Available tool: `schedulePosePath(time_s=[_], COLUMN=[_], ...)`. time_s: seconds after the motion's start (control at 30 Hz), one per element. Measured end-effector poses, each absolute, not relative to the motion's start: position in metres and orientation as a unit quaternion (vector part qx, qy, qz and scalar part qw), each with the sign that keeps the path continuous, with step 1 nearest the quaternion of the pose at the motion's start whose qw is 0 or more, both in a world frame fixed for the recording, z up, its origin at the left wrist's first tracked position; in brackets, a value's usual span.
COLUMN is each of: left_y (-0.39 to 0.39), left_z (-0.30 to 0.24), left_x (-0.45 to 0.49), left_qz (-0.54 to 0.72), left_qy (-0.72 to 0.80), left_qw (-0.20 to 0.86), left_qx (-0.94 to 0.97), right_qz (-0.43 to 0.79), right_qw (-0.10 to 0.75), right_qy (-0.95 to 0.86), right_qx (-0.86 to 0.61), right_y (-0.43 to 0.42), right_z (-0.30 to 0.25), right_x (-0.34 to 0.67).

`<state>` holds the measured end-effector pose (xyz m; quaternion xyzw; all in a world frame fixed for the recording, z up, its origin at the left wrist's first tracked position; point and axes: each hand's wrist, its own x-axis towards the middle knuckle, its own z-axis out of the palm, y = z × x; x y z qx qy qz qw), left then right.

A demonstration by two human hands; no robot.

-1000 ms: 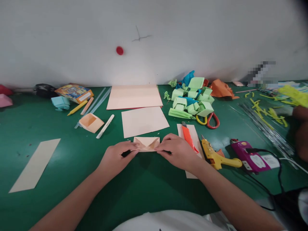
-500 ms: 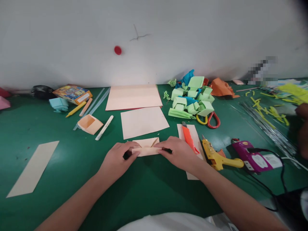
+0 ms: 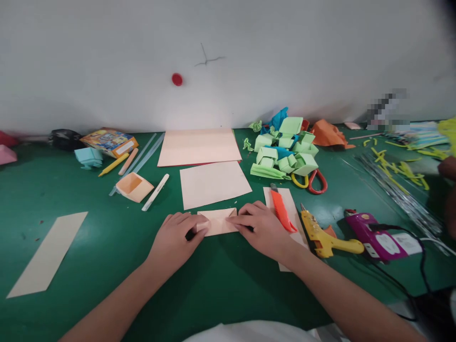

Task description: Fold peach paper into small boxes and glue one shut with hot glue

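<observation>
A small folded piece of peach paper (image 3: 218, 223) lies in front of me, with creased triangular corners along its top. My left hand (image 3: 179, 236) pinches its left end between thumb and fingers. At the other end, my right hand (image 3: 258, 225) is closed on the paper, fingertips pressing near the upper right fold. Just beyond the hands is a flat pale sheet (image 3: 213, 185). Beside my right hand an orange utility knife (image 3: 281, 209) rests on a peach strip (image 3: 295, 213).
Left are a folded peach paper box (image 3: 137, 187), a white marker (image 3: 156, 192) and a cut strip (image 3: 50, 254). Green folded boxes (image 3: 285, 147), scissors (image 3: 317, 182), a yellow glue gun (image 3: 326, 237) and a purple power strip (image 3: 379, 235) stand right. Another person's hand (image 3: 449, 168) shows at the edge.
The folded paper's front flap, raised before, now lies flatter. My right fingers have shifted slightly inward over its right end. The view has moved a little.
</observation>
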<state>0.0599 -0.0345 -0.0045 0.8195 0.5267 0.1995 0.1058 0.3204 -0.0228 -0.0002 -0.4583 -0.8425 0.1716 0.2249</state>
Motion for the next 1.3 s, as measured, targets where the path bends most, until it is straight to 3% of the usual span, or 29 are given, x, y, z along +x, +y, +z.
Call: schedulePosePath(time_s=[0.53, 0.9, 1.3], left_y=[-0.042, -0.056, -0.060], left_z=[0.000, 0.003, -0.002], left_x=[0.063, 0.072, 0.077], left_qz=[0.174, 0.164, 0.165], left_qy=[0.422, 0.402, 0.372], left_qw=[-0.028, -0.140, -0.132], left_qx=[0.890, 0.890, 0.904], right_qz=[0.071, -0.020, -0.043], right_qw=[0.140, 0.130, 0.134], right_qy=[-0.897, -0.886, -0.882], right_qx=[-0.412, -0.445, -0.449], right_y=[-0.029, -0.055, -0.059], right_z=[0.010, 0.005, 0.002], right_x=[0.324, 0.313, 0.312])
